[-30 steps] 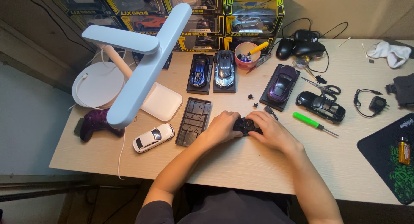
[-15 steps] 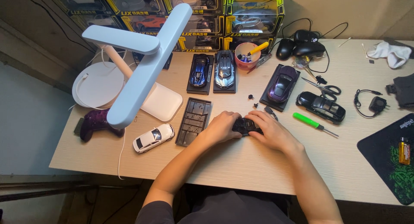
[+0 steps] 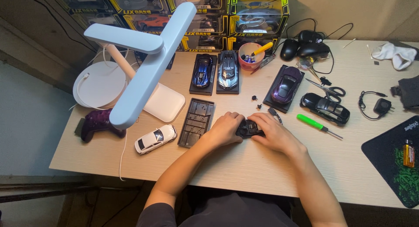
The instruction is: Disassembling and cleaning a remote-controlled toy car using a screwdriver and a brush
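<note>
Resting on the pale wooden bench (image 3: 244, 166) near its front edge, a small dark model car (image 3: 249, 128) sits between both hands, mostly covered. The left hand (image 3: 226, 129) curls closed around its left end; the right hand (image 3: 274, 133) pinches its right end, fingers (image 3: 261, 118) bent over the top.

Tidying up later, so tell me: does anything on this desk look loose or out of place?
Yes: two small black parts lie loose on the desk above the hands, and an empty black display base sits without a car. Both hands hold a small black car part.
</note>
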